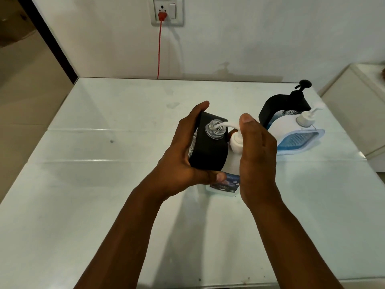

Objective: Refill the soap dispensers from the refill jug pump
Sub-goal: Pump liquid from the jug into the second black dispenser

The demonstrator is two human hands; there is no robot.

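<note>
Open dispenser left of refill jug, spout in its neck. Two more pump bottles behind, right, on table.

You've got a white wall socket at the top of the frame with a red plug in it, its red cord dropping behind the glossy white table.

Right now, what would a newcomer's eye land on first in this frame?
At the table's centre, the left hand grips a tilted black dispenser with its clear neck open, while the right hand rests on the white pump of the refill jug, spout reaching into that neck. Behind to the right stand another black dispenser and a white pump bottle; a red cable hangs from the wall socket.
</note>
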